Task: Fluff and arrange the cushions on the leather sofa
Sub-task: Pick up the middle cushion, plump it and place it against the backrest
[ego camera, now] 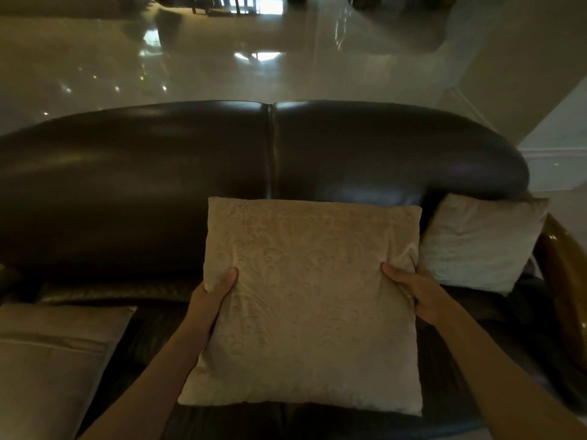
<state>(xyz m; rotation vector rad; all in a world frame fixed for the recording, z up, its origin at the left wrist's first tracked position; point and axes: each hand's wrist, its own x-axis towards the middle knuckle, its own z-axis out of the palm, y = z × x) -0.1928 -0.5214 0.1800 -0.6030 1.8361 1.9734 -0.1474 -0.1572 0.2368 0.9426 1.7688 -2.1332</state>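
At the far left a plain beige cushion lies flat on the seat of the dark leather sofa. Next, the left hand grips the left edge of a patterned tan cushion, thumb pressed on its face. This cushion is held up in front of the sofa's backrest. The right hand clasps its right edge. Farthest right, a pale cushion leans in the sofa's corner by the wooden armrest.
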